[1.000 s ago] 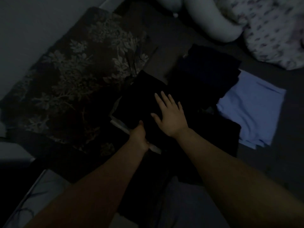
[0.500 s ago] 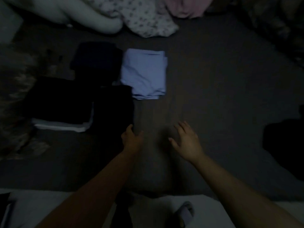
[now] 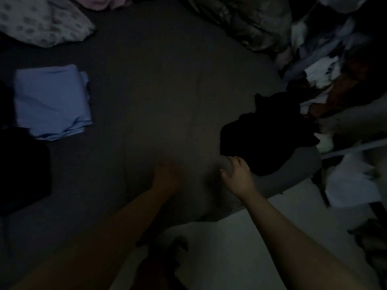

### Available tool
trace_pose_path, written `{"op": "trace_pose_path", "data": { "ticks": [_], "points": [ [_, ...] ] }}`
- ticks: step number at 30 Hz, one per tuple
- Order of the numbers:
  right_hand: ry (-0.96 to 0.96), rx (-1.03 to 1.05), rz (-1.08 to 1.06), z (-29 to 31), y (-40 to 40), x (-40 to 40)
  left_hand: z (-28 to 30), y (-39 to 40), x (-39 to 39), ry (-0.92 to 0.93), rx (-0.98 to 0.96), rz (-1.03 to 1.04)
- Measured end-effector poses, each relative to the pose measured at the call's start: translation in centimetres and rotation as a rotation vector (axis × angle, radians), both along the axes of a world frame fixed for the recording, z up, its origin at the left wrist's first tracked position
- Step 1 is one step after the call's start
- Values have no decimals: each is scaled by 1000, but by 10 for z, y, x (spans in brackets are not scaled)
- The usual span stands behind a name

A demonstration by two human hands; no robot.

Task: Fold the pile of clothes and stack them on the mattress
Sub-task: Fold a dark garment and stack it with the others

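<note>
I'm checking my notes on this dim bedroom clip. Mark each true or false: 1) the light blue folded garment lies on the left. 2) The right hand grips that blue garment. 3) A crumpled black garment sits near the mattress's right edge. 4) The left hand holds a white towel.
1) True: the light blue folded garment lies left on the dark grey mattress.
2) False: the right hand reaches beside the crumpled black garment.
3) True.
4) False: the blurred left hand holds nothing.
</note>
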State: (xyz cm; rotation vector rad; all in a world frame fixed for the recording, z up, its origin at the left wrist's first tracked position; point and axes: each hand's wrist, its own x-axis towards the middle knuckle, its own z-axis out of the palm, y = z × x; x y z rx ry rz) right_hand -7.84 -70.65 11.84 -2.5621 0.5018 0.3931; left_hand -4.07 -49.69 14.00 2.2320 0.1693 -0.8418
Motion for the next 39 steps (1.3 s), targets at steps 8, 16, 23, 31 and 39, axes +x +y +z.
{"op": "trace_pose_path", "data": {
  "ticks": [8,16,23,31,39],
  "points": [
    [156,13,-209,5,-132,-11,-3,-106,52,-284,86,-408],
    [112,563,-767,-57,-239,36,-58,-218,81,-44,29,-536],
    [203,393,-544,-135,-313,83,-113,-327,95,97,140,-345],
    [100,449,-611,-137,-324,95,-127,-410,115,219,-69,-221],
    [-14,889,-584,-56,-309,108,-83,-409,90,40,-376,-48]
  ]
}}
